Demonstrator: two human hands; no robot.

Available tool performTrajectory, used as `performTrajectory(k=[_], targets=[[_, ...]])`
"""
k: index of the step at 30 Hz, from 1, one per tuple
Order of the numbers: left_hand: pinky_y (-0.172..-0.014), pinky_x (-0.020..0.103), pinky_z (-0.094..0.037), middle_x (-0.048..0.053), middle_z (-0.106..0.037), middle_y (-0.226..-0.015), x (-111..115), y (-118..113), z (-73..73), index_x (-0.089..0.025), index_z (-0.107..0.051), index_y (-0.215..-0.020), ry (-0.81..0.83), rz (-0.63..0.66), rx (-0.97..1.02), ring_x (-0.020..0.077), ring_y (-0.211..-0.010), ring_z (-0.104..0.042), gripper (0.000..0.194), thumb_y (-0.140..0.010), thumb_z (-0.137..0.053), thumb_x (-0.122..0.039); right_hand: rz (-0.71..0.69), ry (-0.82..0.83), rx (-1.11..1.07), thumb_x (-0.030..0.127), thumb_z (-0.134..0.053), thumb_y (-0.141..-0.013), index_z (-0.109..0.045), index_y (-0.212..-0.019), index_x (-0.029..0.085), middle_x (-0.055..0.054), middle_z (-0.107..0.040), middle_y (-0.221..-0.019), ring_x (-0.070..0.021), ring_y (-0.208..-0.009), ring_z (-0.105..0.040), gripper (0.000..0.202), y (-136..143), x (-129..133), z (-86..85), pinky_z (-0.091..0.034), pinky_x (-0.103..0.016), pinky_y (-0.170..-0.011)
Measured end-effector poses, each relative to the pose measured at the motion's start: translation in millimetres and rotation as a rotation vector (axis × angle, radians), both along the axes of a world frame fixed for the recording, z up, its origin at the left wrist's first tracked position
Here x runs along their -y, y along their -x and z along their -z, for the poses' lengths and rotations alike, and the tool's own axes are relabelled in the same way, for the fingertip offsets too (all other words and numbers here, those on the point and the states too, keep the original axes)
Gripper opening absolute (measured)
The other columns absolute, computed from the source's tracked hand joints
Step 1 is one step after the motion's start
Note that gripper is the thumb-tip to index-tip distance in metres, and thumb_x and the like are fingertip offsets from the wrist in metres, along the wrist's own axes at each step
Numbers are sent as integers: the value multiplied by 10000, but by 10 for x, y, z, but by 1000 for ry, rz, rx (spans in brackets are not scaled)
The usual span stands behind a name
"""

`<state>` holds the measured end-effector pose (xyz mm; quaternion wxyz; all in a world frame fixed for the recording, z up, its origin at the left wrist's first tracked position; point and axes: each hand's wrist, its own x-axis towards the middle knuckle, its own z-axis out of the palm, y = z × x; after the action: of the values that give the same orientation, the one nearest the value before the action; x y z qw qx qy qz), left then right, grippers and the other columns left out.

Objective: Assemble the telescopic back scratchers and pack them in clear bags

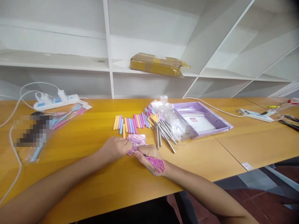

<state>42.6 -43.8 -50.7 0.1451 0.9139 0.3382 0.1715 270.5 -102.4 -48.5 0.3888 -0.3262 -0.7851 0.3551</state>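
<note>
The right hand point(150, 155) is closed around a pink plastic hand-shaped scratcher head point(157, 165), whose splayed fingers stick out past the palm toward the wrist. The left hand point(118, 147) is curled into a fist just beside the right; what it grips, if anything, cannot be told. Both are above the wooden table point(93, 183), at the near edge of a pile of pink and purple printed cards point(136, 141). Beyond the cards lies a row of pastel yellow, pink, blue and purple tubes point(132, 124). To its right, metal-rod scratchers with coloured heads point(162, 130) lie against clear plastic bags point(178, 126), next to a shallow purple tray point(221, 127).
</note>
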Motion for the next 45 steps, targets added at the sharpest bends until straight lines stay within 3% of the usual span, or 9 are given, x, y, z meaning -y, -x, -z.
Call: performTrajectory(k=[5, 8, 10, 14, 19, 27, 32, 37, 45], targets=[[-629, 308, -262, -3, -411, -619, -514, 637, -215, -225, -431, -665, -93, -504, -17, 177, -618, -419, 296, -939, -542, -224, 278, 80, -25, 559, -390, -1104, -307, -623, 247, 32, -300, -582, -134, -520, -274, 580, -627, 154, -228, -221, -332, -518], [-625, 313, -293, -19, -420, -614, -837, 924, -247, -231, -439, -727, -113, -715, 22, 172, -598, -438, 218, -927, -522, -210, 255, -2, 62, 469, -495, -1086, -430, -627, 232, -4, -433, -613, -164, -580, -425, 520, -1112, 280, -570, -335, -337, -572], [-646, 300, -378, 6, -596, -755, -958, 937, -164, -215, -525, -903, 14, -813, 118, 183, -682, -569, 70, -902, -591, -241, 265, -67, 142, 420, -593, -1044, -472, -648, 230, -49, -570, -750, -196, -709, -543, 456, -1321, 339, -797, -423, -349, -654], [-786, 309, -548, 155, -705, -1284, -973, 710, 89, -161, -493, -1341, 377, -771, 380, 233, -1027, -732, 505, -887, -679, -281, 358, -60, 231, 432, -656, -1006, -334, -646, 237, -51, -611, -790, -195, -740, -577, 521, -1467, 289, -960, -440, -320, -642], [-1018, 375, -591, 229, -499, -1596, -852, 542, 226, -161, -449, -1493, 413, -674, 508, 298, -1359, -629, 701, -858, -724, -269, 511, -82, 590, 410, -601, -1011, -528, -848, 246, -16, -623, -755, -175, -671, -552, 243, -1389, -198, -765, -431, -295, -648], [-1038, 411, -574, 152, -647, -1355, -996, 837, 160, -135, -549, -1381, 144, -747, 269, 204, -964, -738, 491, -902, -597, -228, 584, -142, 1076, 295, -440, -1082, -581, -1048, 200, -118, -721, -1022, -252, -884, -676, 174, -1145, -872, -327, -367, -323, -666], [-1165, 491, -437, 185, -627, -1350, -1134, 1487, -39, -138, -665, -1254, -122, -851, 92, 344, -1269, -595, 365, -908, -559, -187, 574, -226, 1002, 356, -467, -1078, -588, -1072, 212, -113, -719, -1144, -236, -854, -698, 188, -1214, -956, -55, -371, -319, -643], [-1141, 572, -366, 267, -636, -1359, -1194, 2046, 10, -82, -683, -1306, -310, -946, -339, 443, -1296, -515, 428, -984, -522, -314, 615, -263, 847, 404, -471, -1066, -607, -1039, 230, -83, -726, -1101, -206, -731, -663, 222, -1324, -1055, 108, -398, -327, -646], [-1071, 516, -424, 276, -685, -1321, -1237, 2039, -6, -68, -680, -1347, -207, -933, -488, 428, -1245, -587, 473, -979, -525, -322, 738, -396, 523, 357, -542, -987, -621, -941, 223, -46, -680, -860, -184, -685, -606, 162, -1362, -1048, 121, -407, -321, -649]])
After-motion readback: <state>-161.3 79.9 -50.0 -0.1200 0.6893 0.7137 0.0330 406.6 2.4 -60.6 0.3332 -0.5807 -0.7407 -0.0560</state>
